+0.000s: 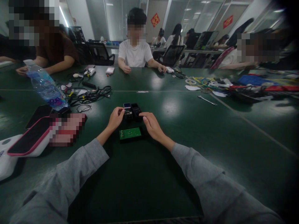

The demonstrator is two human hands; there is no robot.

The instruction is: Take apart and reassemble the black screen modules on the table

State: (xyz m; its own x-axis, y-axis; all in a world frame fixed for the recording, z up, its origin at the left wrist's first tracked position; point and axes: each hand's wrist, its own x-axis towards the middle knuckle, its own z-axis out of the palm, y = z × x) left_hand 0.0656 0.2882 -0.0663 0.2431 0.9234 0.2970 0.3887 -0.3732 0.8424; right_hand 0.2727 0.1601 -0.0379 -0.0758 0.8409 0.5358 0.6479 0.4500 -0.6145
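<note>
On the dark green table in front of me lie two small dark pieces side by side. The left one is an opened electronic device (128, 112) with a small screen at its far end and bare parts below. Beside it is a black device housing (136, 109). My left hand (116, 119) has its fingers bent and closed on the left edge of the opened device. My right hand (152, 125) has its fingers stretched out, the tips at the right edge of the black housing. Nearer to me, between my wrists, a green circuit board (130, 133) sits in a dark shell.
At the left are a plastic bottle (48, 85), a pink-edged phone-like device (31, 137), a white case (8, 155) and black cables (93, 95). A wrench (207, 100) and heaped cables and tools (245, 85) lie right. A person (135, 51) sits opposite.
</note>
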